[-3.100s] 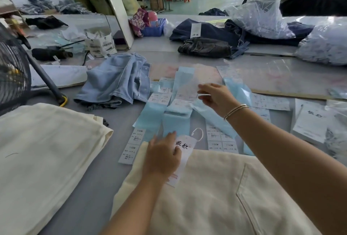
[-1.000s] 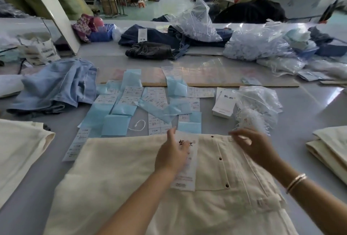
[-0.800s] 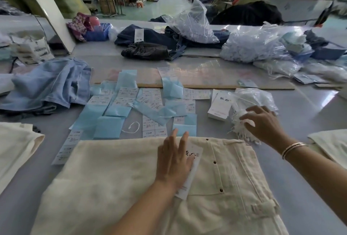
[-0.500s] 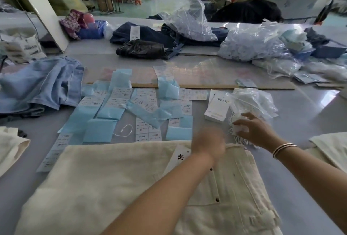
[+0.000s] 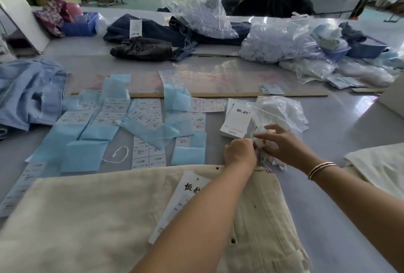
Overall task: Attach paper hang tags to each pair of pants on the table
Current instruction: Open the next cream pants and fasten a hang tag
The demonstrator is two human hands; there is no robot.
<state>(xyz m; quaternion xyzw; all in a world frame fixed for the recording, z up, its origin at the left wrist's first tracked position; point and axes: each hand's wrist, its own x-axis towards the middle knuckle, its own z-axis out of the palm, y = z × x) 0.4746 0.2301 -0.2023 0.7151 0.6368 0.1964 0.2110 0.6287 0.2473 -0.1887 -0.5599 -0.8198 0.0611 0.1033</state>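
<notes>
We work at a grey table (image 5: 341, 120) spread for tagging. The cream pants (image 5: 87, 218) lie flat at six o'clock, waistband turned away from us — placed so, we judge, to keep the button end within reach of the supplies. At nine o'clock sits a heap of blue denim (image 5: 30, 93); at twelve, dark jeans (image 5: 144, 49) and bulging plastic bags (image 5: 279, 43) of stock. Between pants and denim lie blue backing sheets (image 5: 84, 156) and size stickers (image 5: 148, 152), fanned out where each can be read and picked.

A stack of tags (image 5: 236, 120) waits at one o'clock beside a small clear bag (image 5: 282, 111) of white strings. One tag (image 5: 188, 192) rests loose on the pants near the waistband, partly under our left forearm — not yet tied on, by our reading. A spare loop (image 5: 118, 154) lies at ten o'clock of it.

Both hands meet over the string bundle (image 5: 271, 160) just beyond the waistband. Our right hand (image 5: 284, 144), bangled at the wrist, pinches the tangle steady; our left hand (image 5: 240, 154) is curled at it, seemingly drawing out one string, though its fingertips are hidden.
</notes>
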